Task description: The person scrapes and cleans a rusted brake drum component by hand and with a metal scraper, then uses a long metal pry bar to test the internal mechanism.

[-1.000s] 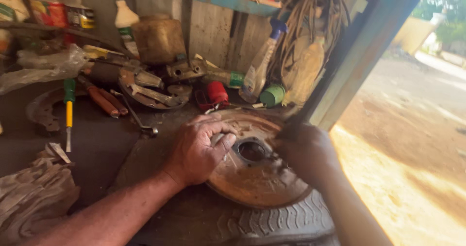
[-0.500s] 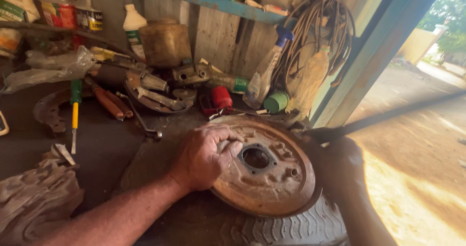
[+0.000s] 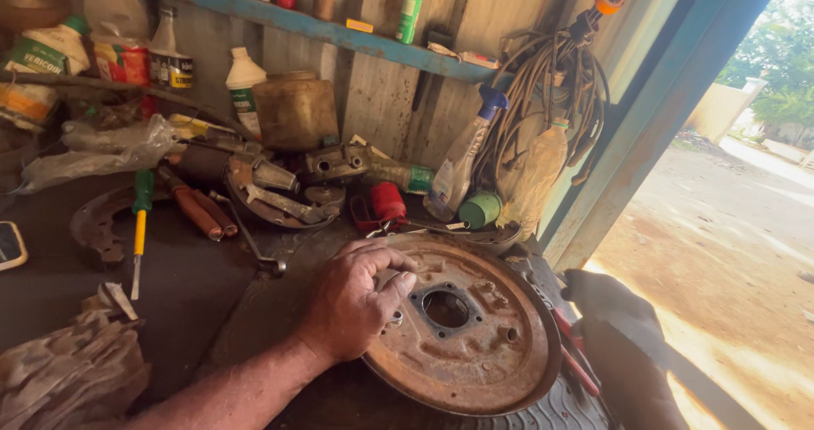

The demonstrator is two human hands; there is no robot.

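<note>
A rusty round metal plate (image 3: 475, 371) with a central hole lies flat on a tyre (image 3: 543, 413) at the bench's near edge. My left hand (image 3: 352, 303) rests on the plate's left side, fingers curled down onto the metal near the hole. My right hand (image 3: 606, 307) is in deep shadow just off the plate's right rim, beside a red-handled tool (image 3: 570, 345). Whether it grips anything is hidden by the shadow.
The bench behind holds a green-and-yellow screwdriver (image 3: 139, 226), orange-handled tools (image 3: 199, 214), a socket wrench (image 3: 254, 248), metal parts, a red cap (image 3: 387, 199), bottles and a spray bottle (image 3: 462, 163). Cables (image 3: 543, 91) hang on the wooden wall. A rag (image 3: 64, 371) lies at left. A blue door frame (image 3: 644, 142) opens onto sunlit ground.
My right hand has come off the plate and moved out to its right rim. My left hand has stayed on the plate's left side.
</note>
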